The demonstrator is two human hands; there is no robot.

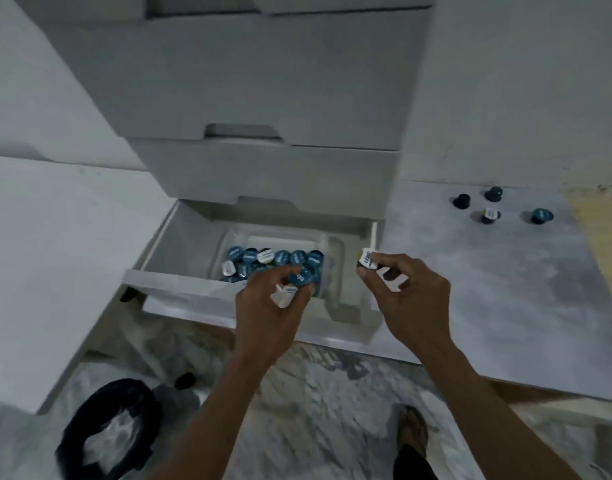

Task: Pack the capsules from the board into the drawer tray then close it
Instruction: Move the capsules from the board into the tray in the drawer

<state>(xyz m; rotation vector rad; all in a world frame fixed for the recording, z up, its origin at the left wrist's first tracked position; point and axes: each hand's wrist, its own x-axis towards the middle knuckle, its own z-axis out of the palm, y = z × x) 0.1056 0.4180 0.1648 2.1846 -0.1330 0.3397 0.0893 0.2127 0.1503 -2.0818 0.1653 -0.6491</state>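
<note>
The bottom drawer of a white cabinet stands pulled out, with a clear tray inside. Several blue-lidded and white-lidded capsules lie in the tray. My left hand hovers over the drawer's front, holding a blue-lidded capsule and a white-lidded one. My right hand is over the drawer's right edge, pinching a white-lidded capsule. Several more capsules stand on the grey board at the right.
Closed cabinet drawers rise above the open one. A white surface lies to the left. On the marbled floor sit a black bin with a white liner and my foot. A yellowish strip borders the board's right.
</note>
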